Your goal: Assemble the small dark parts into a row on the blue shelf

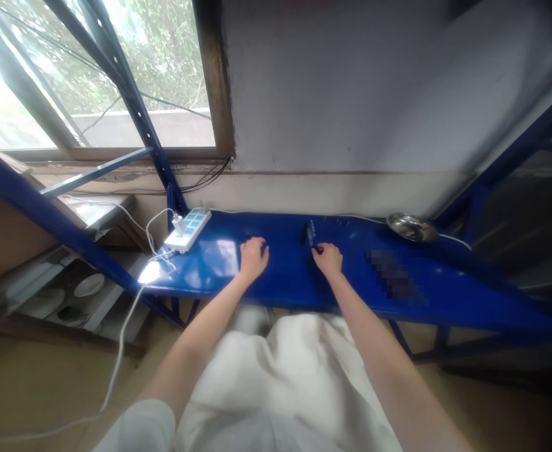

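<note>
My left hand (pixel 254 257) rests palm down on the blue tabletop (pixel 280 276), its fingers slightly bent and the thumb apart. A tiny dark piece (pixel 248 235) lies just beyond its fingertips. To the right, my right hand (pixel 330 258) has thumb and fingers closed together; a bit of something dark shows at the tips, too small to name. Right beyond those fingertips stands a small dark object with a row of clear, bead-like bumps (pixel 311 232). Whether the fingers touch it I cannot tell.
A white power strip (pixel 188 231) with a plugged-in cable sits at the table's left end. Several tiny pieces (pixel 342 222) lie near the back edge. At the right are a shiny metal bowl (pixel 411 227) and a blurred-out dark item (pixel 395 276). Blue posts (pixel 139 113) frame the table.
</note>
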The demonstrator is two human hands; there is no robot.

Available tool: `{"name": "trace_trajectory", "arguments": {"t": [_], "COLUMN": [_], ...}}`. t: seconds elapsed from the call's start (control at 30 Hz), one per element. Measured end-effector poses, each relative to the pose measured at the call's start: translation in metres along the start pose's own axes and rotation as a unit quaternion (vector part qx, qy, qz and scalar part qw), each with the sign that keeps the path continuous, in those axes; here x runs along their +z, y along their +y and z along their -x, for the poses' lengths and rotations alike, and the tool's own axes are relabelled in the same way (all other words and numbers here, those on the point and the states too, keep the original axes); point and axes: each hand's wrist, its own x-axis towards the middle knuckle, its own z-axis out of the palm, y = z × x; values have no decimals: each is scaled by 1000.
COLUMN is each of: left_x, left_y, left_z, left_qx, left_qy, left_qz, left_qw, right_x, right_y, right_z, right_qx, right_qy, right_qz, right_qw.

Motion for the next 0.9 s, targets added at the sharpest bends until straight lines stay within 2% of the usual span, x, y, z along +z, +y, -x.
{"name": "trace_trajectory", "arguments": {"t": [0.1,0.2,0.33,0.53,0.73,0.9], "left_x": [4,11,27,50,64,63], "left_y": [28,49,62,67,70,72], "left_z": [4,1,-8,-23,-33,-37], "left_qx": [105,136,131,117,97,87], "left_qy": [-77,-134,-176,-219,-234,-216], "left_qz": [8,4,-23,-66,-73,-37], "left_qw": [991,982,975,966,965,972], "right_x": [7,14,23,29,28,31], "right_y": [-4,-9,-13,-15,-16,-14], "right_z": [-6,-11,-16,-18,-19,-20], "right_qx": [17,42,65,89,91,78], "right_qy": [-10,-4,19,35,32,39], "right_qz": [14,21,12,-15,-23,-23], "right_qw": [1000,999,998,995,995,996]}}
